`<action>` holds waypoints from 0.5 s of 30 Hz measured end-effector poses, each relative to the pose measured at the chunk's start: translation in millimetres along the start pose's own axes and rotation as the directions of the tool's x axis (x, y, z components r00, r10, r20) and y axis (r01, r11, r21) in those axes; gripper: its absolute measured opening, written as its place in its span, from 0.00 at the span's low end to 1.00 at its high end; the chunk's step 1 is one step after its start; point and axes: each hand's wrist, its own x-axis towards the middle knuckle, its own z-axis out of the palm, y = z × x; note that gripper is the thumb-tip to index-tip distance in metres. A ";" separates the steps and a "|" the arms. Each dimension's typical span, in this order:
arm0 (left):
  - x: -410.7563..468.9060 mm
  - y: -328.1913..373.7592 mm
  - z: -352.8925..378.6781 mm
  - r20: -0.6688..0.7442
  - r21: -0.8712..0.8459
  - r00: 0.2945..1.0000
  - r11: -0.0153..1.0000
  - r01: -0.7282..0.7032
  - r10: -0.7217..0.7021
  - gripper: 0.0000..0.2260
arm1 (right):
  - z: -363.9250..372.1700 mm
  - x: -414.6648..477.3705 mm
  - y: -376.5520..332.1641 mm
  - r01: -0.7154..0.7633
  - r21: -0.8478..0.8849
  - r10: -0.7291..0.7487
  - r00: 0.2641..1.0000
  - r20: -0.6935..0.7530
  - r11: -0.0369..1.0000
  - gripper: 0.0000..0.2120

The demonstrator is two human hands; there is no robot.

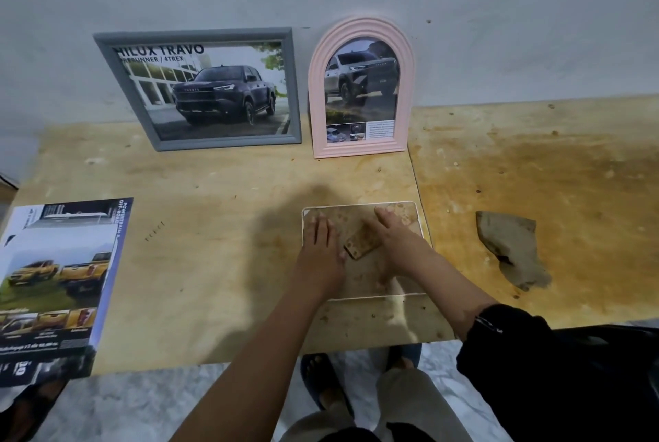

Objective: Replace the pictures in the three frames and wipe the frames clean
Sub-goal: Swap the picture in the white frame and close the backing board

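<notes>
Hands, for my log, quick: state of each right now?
Left hand: open, flat on the face-down frame.
Right hand: open, resting beside the frame's stand.

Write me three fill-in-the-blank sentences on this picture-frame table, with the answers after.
The pink arched frame and the grey rectangular frame both lean against the ____.
The left hand and right hand rest on the white-edged frame lying flat; the crumpled brown cloth lies to its ____.
The printed brochure page with yellow trucks lies at the wooden table's ____ end.
Missing words: wall; right; left.
</notes>
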 end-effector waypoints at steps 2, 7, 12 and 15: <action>-0.4 -1.5 -1.0 -0.002 0.008 1.000 1.000 -0.001 0.001 0.26 | 1.2 2.0 -1.3 -0.006 0.021 0.006 1.000 0.020 1.000 0.52; -2.6 -0.7 0.3 0.035 0.047 0.999 0.999 0.004 -0.006 0.27 | 3.1 -2.1 0.1 -0.042 0.005 0.042 0.998 0.046 0.999 0.55; -0.3 -5.4 1.7 0.078 0.022 0.996 0.999 0.036 -0.038 0.27 | 3.4 -11.7 -0.8 -0.110 0.109 0.112 0.993 -0.019 0.988 0.51; 1.5 -5.1 0.8 0.109 0.022 0.993 0.999 0.045 -0.047 0.27 | 13.9 -16.1 0.1 -0.150 0.182 0.162 0.985 -0.056 0.972 0.47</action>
